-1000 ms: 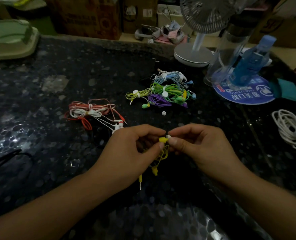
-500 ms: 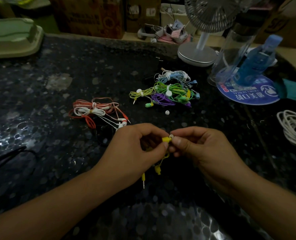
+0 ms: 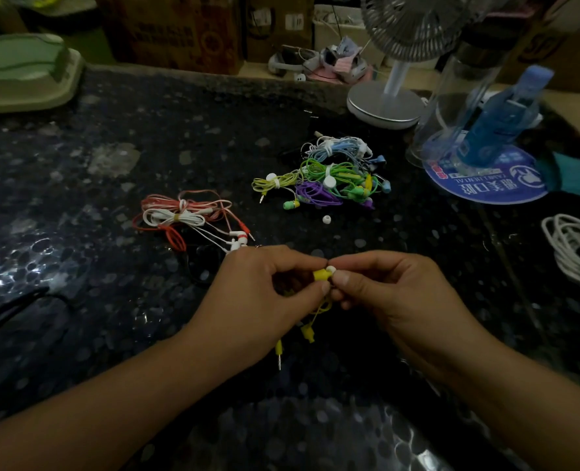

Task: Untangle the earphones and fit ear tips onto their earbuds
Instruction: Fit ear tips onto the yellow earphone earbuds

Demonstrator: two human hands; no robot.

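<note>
At the far left a pale green tray [image 3: 20, 73] lies on the edge of the dark speckled countertop [image 3: 111, 300]. Behind it stand brown cardboard boxes [image 3: 179, 32]; their print is too dim to read.

Further right, on the countertop, lies a bundle of red and white earphones [image 3: 186, 217], tied in loops, just beside the left hand.

The left hand [image 3: 258, 300] has its thumb and forefinger curled and pinching a yellow earbud [image 3: 320, 275]. The yellow cable [image 3: 315, 317] hangs down under the hands, with the second earbud [image 3: 308, 333] and the plug [image 3: 278, 351] dangling above the countertop.

The right hand [image 3: 394, 297] meets the left one. Its thumb and forefinger pinch a small white ear tip [image 3: 331, 268], which touches the end of the yellow earbud. Whether the tip is fully seated, I cannot tell.

Behind the hands is a pile of coloured earphones [image 3: 329, 178], green, blue, purple and yellow. One loose white ear tip [image 3: 326, 219] lies alone near this pile.

At the right a fan [image 3: 387, 103] stands on a round base, next to a clear bottle [image 3: 458, 96] and a blue bottle [image 3: 499, 120]. Under them is a blue round mat [image 3: 485, 188] with white Chinese characters and small Latin letters, seen upside down and not readable for me. At the far right lies a coiled white cable [image 3: 577, 249].
</note>
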